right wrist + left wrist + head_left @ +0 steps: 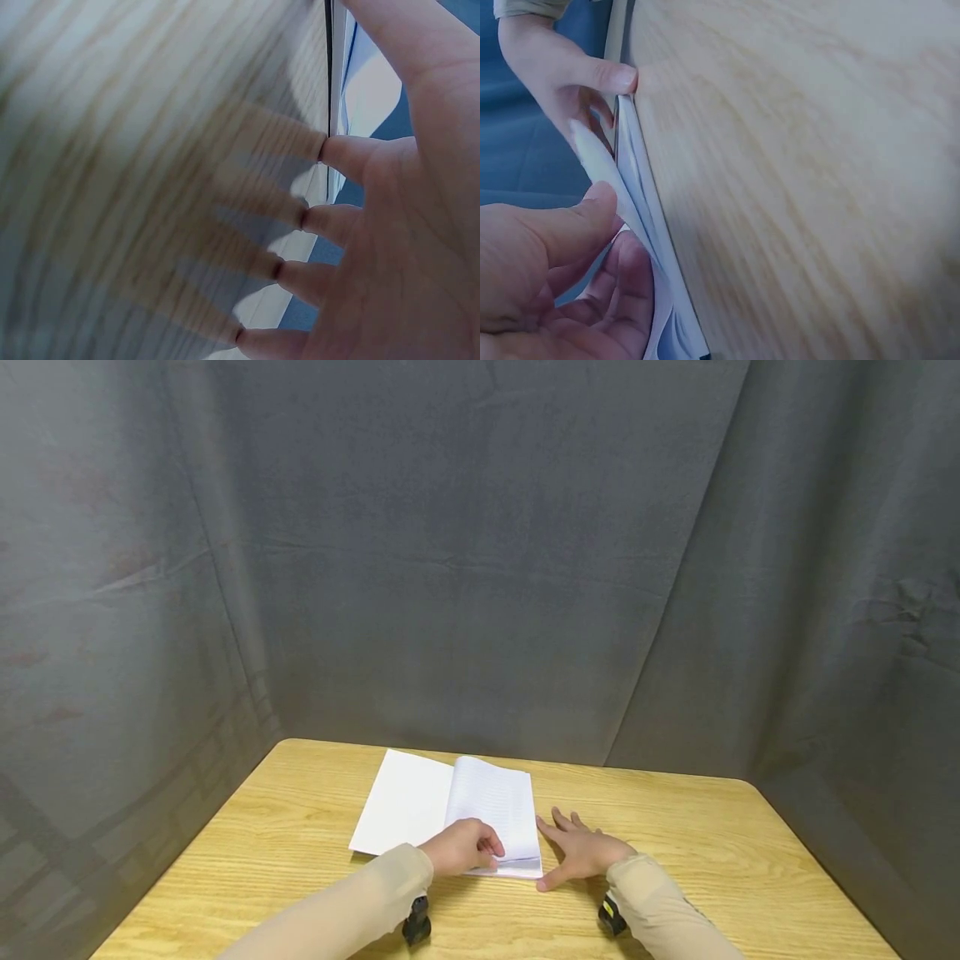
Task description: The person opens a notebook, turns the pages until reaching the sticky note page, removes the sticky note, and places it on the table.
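White-paged paper notebook point(491, 797) lies open on the table, a little left of centre: plain white leaf on the left, faintly ruled page on the right. Bare left hand point(459, 847) at the lower edge of the ruled side, thumb and curled fingers pinching a white paper sheet point(604, 169). Bare right hand point(581, 850) grips nothing: fingers spread wide, laid along the notebook's right edge, thumb near its lower right corner.

Left wrist view gives what the head view hardly shows: the sheet raised off the stack, gaps between the leaves beneath. Right wrist view adds four fingertips touching the wood, and a thin dark line along the notebook's side.

Pale, long sleeves point(330, 910) on both arms; a small black device point(416, 922) under each wrist.

Pale yellow wood-grain table point(757, 868), rounded far corners. Notebook's top sits near the far edge; wider stretches of wood run to left and right, and a strip lies between notebook and person. Dark grey cloth curtain point(450, 568) stands behind and along both sides.
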`<state>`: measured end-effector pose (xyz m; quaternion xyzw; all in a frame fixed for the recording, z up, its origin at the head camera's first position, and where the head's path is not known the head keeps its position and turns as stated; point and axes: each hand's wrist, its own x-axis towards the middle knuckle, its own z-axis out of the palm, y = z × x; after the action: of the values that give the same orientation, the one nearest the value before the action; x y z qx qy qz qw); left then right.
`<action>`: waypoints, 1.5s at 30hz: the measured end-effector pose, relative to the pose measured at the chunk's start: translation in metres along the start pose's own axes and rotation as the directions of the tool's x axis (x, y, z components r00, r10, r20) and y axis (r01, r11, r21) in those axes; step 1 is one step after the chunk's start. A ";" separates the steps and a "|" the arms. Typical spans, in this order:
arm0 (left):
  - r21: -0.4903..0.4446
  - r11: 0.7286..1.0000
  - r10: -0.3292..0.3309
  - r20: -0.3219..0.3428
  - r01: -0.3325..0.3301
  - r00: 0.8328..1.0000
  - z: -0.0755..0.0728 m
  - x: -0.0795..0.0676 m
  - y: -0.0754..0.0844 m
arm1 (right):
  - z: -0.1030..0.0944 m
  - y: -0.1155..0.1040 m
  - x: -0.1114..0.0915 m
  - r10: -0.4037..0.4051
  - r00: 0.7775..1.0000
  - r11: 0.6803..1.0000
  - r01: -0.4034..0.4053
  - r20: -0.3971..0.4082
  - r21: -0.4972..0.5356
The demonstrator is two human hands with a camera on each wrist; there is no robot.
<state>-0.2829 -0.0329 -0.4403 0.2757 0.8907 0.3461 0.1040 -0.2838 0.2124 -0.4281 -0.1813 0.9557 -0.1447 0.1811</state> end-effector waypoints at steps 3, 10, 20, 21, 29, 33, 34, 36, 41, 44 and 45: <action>0.050 0.999 0.011 -0.011 -0.010 1.000 -0.002 0.000 0.001 | -0.001 0.001 0.000 -0.001 1.000 1.000 0.001 0.000 -0.005; 0.019 1.000 0.023 -0.104 -0.022 0.994 0.002 -0.001 0.004 | -0.001 0.001 -0.001 -0.002 1.000 1.000 0.002 0.000 -0.004; -0.123 0.992 -0.051 -0.121 0.036 0.991 0.005 0.000 0.002 | 0.000 0.001 -0.002 -0.001 1.000 1.000 0.001 0.008 0.001; -0.132 0.991 -0.052 -0.130 0.034 0.990 0.005 0.000 0.001 | 0.000 0.000 -0.001 -0.001 1.000 1.000 0.001 0.008 -0.001; -0.183 0.983 -0.037 -0.141 0.011 0.989 0.000 0.000 0.003 | -0.002 0.000 0.000 -0.009 1.000 1.000 0.010 0.007 -0.013; -0.174 0.984 -0.067 -0.137 0.043 0.988 0.000 -0.001 0.004 | -0.002 0.000 0.000 -0.007 1.000 1.000 0.007 0.009 -0.009; -0.172 0.984 -0.077 -0.139 0.053 0.987 0.000 -0.001 0.004 | -0.002 0.000 0.000 -0.006 1.000 1.000 0.006 0.010 -0.007; -0.174 0.983 -0.091 -0.142 0.066 0.986 0.000 -0.001 0.004 | -0.002 0.000 0.000 -0.005 1.000 1.000 0.005 0.011 -0.007; -0.199 0.978 -0.095 -0.151 0.064 0.984 -0.001 -0.002 0.001 | -0.002 0.000 -0.001 -0.007 1.000 1.000 0.007 0.013 0.000; -0.215 0.975 -0.092 -0.163 0.056 0.982 -0.002 -0.003 -0.002 | -0.002 0.001 -0.002 -0.013 1.000 1.000 0.012 0.019 0.007; -0.225 0.973 -0.092 -0.167 0.053 0.982 -0.003 -0.003 -0.003 | -0.002 0.001 -0.002 -0.015 1.000 1.000 0.015 0.020 0.008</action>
<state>-0.2825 -0.0384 -0.4402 0.1983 0.8623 0.4611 0.0673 -0.2831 0.2145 -0.4260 -0.1894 0.9518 -0.1481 0.1905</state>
